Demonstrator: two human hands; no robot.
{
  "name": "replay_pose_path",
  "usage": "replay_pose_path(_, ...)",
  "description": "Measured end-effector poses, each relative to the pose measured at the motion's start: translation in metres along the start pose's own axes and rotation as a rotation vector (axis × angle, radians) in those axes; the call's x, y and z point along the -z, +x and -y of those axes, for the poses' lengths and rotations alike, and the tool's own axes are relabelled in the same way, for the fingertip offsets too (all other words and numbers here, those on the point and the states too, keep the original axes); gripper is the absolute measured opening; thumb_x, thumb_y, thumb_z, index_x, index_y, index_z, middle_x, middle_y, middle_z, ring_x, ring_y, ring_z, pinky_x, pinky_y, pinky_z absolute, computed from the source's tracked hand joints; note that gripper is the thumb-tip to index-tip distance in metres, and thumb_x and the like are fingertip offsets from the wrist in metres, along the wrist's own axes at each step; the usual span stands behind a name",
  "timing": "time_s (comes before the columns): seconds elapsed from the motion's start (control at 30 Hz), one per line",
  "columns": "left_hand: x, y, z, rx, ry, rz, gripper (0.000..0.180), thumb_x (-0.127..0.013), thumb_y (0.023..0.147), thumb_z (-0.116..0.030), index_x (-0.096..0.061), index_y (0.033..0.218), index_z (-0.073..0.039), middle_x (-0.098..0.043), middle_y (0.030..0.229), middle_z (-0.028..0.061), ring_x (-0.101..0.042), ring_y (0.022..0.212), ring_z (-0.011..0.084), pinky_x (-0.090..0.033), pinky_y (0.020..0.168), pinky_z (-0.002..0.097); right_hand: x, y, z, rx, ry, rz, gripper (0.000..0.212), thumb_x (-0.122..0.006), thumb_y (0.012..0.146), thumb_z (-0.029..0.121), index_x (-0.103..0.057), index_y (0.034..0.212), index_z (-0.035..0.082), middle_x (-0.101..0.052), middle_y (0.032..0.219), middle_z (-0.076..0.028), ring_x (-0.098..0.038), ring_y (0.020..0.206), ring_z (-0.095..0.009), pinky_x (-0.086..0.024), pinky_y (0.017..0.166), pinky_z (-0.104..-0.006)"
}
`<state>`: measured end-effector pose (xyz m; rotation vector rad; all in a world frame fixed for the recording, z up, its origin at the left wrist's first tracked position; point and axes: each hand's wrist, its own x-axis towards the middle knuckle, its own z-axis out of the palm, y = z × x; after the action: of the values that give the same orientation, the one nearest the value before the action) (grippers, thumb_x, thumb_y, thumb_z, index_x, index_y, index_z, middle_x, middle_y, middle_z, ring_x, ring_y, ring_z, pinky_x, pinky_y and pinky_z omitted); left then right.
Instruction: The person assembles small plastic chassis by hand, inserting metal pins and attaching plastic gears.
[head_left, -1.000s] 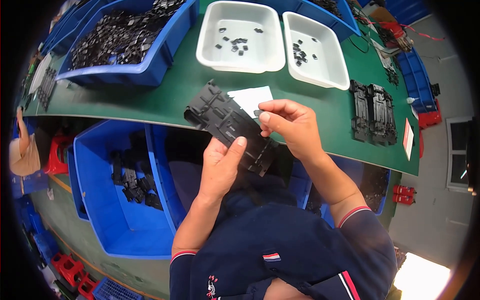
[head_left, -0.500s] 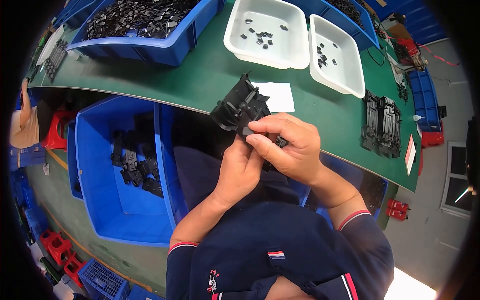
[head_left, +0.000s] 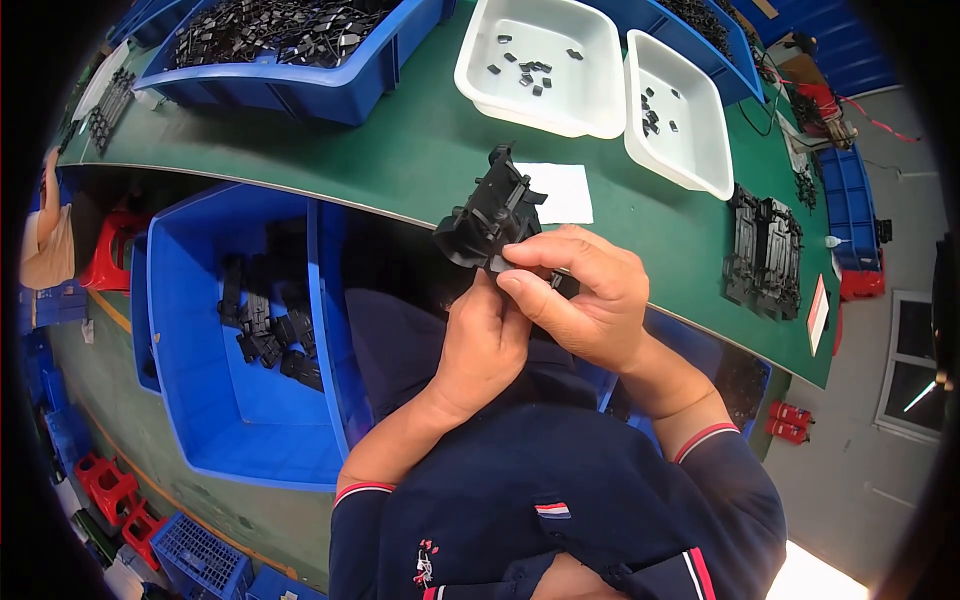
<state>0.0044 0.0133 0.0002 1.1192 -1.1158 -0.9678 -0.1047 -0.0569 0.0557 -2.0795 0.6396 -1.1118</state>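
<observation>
A green bench is stretching across the scene, its near edge running in front of the person. Below the left half of that edge, a large blue bin is holding loose black parts. On the bench, toward its far left corner, a blue crate is brimming with small dark pieces. Along the far edge, a left white tray and a narrower right white tray are sitting side by side, each carrying scattered black bits. Near the right edge, several black frames are lying close together. Another black moulded part is hanging tilted in the person's grasp, off the bench, by the middle of its near edge. The left hand is closing around its lower end. The right hand is pinching with thumb and forefinger, the gap nearly closed. Just beyond, a white sheet is lying near the edge. Between those two fingertips, a small grey piece is sitting at the moulded part's side
</observation>
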Motion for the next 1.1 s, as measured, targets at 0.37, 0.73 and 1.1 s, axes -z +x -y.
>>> replay_pose_path(0.37, 0.0013, -0.0001, -0.0034, -0.009, 0.126, 0.003, 0.020, -0.049, 0.088, -0.001, -0.052, 0.108, 0.005, -0.063, 0.083, 0.0196, -0.065, 0.076, 0.0344, -0.050, 0.066, 0.0365, 0.0026, 0.0013, 0.0000, 0.010, -0.010, 0.015, 0.019, -0.074, 0.072, -0.001, -0.067, 0.090, -0.002, -0.067, 0.080, -0.012, -0.064, 0.068, -0.018, -0.050, 0.062, -0.0259)
replay_pose_path(0.73, 0.0015, 0.0001, -0.0062, -0.004, 0.173, 0.005, 0.023, -0.048, 0.087, 0.002, -0.049, 0.111, 0.004, -0.062, 0.083, 0.0209, -0.063, 0.075, 0.0386, -0.049, 0.066, 0.0392, 0.0039, 0.0012, -0.0015, 0.026, -0.028, 0.013, 0.019, -0.074, 0.071, -0.002, -0.067, 0.088, -0.002, -0.067, 0.078, -0.012, -0.064, 0.068, -0.018, -0.050, 0.062, -0.0260)
replay_pose_path(1.1, 0.0012, -0.0016, -0.0051, 0.047, 0.155, -0.024, 0.014, -0.051, 0.090, -0.001, -0.054, 0.103, 0.004, -0.063, 0.086, 0.0139, -0.062, 0.079, 0.0218, -0.049, 0.070, 0.0309, 0.0038, 0.0019, -0.0006, 0.015, -0.024, 0.020, 0.018, -0.074, 0.071, -0.002, -0.067, 0.087, -0.003, -0.067, 0.080, -0.013, -0.065, 0.070, -0.019, -0.051, 0.064, -0.0265)
